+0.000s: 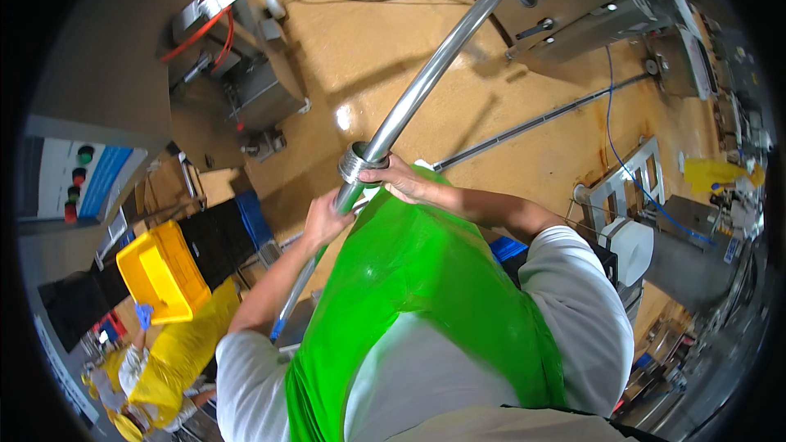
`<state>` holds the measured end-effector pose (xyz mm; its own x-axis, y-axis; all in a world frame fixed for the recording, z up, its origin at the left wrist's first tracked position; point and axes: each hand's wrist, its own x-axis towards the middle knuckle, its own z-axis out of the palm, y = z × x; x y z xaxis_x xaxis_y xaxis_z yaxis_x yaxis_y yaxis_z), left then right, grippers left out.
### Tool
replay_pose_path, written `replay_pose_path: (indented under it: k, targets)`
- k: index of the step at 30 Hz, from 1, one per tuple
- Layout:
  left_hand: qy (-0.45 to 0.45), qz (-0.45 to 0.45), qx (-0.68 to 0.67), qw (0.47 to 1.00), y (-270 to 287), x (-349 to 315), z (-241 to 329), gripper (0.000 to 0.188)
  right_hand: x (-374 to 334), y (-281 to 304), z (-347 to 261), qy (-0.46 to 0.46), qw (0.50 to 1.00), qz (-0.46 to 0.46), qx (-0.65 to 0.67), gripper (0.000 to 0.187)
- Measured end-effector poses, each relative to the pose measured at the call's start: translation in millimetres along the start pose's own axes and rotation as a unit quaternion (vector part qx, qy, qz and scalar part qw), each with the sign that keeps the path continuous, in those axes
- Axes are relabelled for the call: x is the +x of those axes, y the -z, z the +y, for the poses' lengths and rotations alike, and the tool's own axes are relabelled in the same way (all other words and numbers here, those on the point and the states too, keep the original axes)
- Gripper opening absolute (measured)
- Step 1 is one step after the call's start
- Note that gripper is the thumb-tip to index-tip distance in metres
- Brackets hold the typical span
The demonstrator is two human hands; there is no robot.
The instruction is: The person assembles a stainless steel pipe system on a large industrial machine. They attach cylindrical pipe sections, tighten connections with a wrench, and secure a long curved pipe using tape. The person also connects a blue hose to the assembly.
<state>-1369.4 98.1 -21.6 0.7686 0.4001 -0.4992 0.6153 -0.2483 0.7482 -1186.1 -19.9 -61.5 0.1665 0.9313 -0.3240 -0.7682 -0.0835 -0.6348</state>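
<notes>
A long polished steel pipe (438, 68) slants from the machine at upper right down to the front of my green apron (401, 254). Around its lower part sits a ribbed metal collar (352, 163). My right hand (401, 179) grips this collar from the right, thumb and fingers against its rim. Just below the collar, my left hand (326, 219) is wrapped round the pipe; its palm side is hidden. Below that hand, a thinner metal length with a blue end (278, 327) shows beside my left forearm; how it joins the pipe cannot be made out.
Steel machinery (589, 29) stands at upper right. A control panel with coloured buttons (78, 180) is at far left. Below it, a co-worker in a yellow apron (180, 344) has a gloved hand at a yellow crate (168, 270). A blue hose (610, 123) and a floor drain (532, 123) lie right.
</notes>
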Motion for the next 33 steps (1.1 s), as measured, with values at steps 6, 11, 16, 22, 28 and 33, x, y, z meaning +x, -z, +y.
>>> replay_pose_path:
  k: [6,11,16,22,28,33]
  targets:
    - [0.022,0.013,0.084,0.996,37.0,-57.4,-63.4,0.041,44.9,37.7,-48.3,0.087,0.986,0.125,0.062,0.055]
    - [0.076,0.046,0.161,0.983,66.9,-56.7,-47.9,0.034,89.2,51.2,-118.7,0.154,0.965,0.198,0.079,0.063]
    - [0.079,0.098,0.202,0.971,81.1,-27.9,-23.2,0.03,148.2,86.2,-197.6,0.169,0.962,0.189,0.097,0.072]
    - [0.07,0.13,0.206,0.967,81.0,21.8,11.4,0.029,175.0,117.1,-257.1,0.158,0.967,0.176,0.093,0.069]
    - [0.071,0.134,0.214,0.965,77.7,50.1,31.5,0.03,194.4,157.8,-272.9,0.11,0.971,0.174,0.125,0.064]
    - [0.086,0.134,0.207,0.965,77.9,56.3,41.9,0.031,195.5,161.3,-276.3,0.102,0.967,0.192,0.137,0.064]
